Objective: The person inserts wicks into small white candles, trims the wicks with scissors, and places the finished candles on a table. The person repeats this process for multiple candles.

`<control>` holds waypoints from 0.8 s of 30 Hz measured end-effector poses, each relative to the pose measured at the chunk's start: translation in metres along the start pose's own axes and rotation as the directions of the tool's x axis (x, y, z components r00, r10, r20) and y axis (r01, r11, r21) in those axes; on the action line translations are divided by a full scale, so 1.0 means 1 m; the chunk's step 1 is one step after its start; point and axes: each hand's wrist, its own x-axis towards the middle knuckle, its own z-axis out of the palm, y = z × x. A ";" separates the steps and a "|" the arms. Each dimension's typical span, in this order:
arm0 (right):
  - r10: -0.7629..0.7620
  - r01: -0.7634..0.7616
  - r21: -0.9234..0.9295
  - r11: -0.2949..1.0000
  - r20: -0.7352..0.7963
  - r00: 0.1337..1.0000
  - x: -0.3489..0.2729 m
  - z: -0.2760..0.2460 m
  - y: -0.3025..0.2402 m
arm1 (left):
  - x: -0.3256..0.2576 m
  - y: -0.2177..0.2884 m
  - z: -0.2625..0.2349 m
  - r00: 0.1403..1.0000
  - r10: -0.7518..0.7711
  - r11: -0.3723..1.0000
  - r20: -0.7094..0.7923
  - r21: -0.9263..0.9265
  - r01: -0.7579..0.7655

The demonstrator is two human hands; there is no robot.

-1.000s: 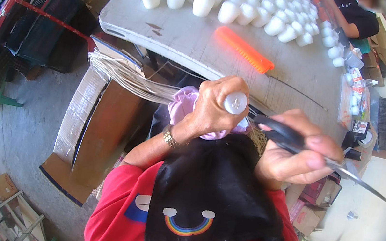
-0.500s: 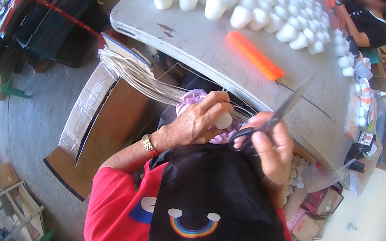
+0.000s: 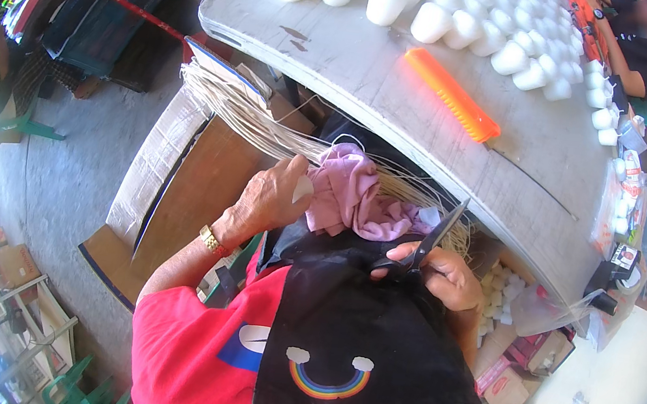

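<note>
My left hand [image 3: 263,198] is closed around a small white cup-shaped piece [image 3: 303,190], only part of which shows past the fingers. It is just left of a crumpled pink cloth [image 3: 342,184] lying by my lap. In my right hand [image 3: 450,282] is a pair of black-handled scissors [image 3: 440,235], with fingers through the handles and the blades pointing up toward the table edge. A bundle of long, thin, pale strands [image 3: 228,117] runs from the left, behind the cloth, to the right hand's side.
The grey table [image 3: 335,48] carries many white cup-shaped pieces [image 3: 433,22], an orange comb-like tool [image 3: 450,96] and a thin dark rod [image 3: 534,183]. An open cardboard box [image 3: 194,193] stands at left. Another person [image 3: 643,72] is at the far right.
My left hand has moved left, off the cloth, with the white piece. My right hand has lowered with the scissors toward my apron. More of the pink cloth shows.
</note>
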 end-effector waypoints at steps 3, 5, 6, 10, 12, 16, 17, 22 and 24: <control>0.044 -0.044 0.012 0.999 -0.003 0.999 0.002 -0.006 0.003 | 0.002 -0.004 0.001 0.999 0.024 1.000 0.022 -0.021 -0.023; 0.012 -0.013 0.026 1.000 0.026 1.000 0.005 -0.007 0.005 | 0.007 -0.007 0.004 0.997 0.064 0.997 0.044 -0.055 -0.062; 0.036 -0.037 0.010 0.999 0.020 0.999 0.006 -0.007 0.007 | 0.011 -0.008 0.005 0.993 0.098 0.993 0.060 -0.078 -0.094; 0.041 -0.039 0.040 0.998 -0.047 0.998 0.010 -0.004 0.011 | 0.026 -0.009 -0.008 0.980 0.153 0.971 0.125 -0.205 -0.125; -0.007 0.007 0.006 1.000 -0.079 0.997 0.012 -0.004 0.011 | 0.026 -0.010 -0.027 0.967 0.166 0.746 0.191 -0.665 0.003; -0.033 0.020 -0.091 0.996 -0.140 0.990 0.014 -0.004 0.006 | 0.021 0.005 -0.054 0.959 0.190 0.220 0.209 -0.961 0.166; -0.015 -0.003 -0.126 0.992 -0.136 0.991 0.014 -0.004 0.003 | 0.023 0.011 -0.056 0.946 0.307 0.072 0.105 -0.994 0.087; 0.030 -0.071 -0.256 0.964 -0.159 0.987 0.017 0.001 -0.003 | 0.031 0.030 -0.058 0.876 0.478 -0.174 0.060 -0.971 0.162; 0.006 -0.058 -0.279 0.959 -0.182 0.983 0.019 0.004 -0.004 | 0.032 0.035 -0.057 0.851 0.520 -0.207 0.071 -0.956 0.207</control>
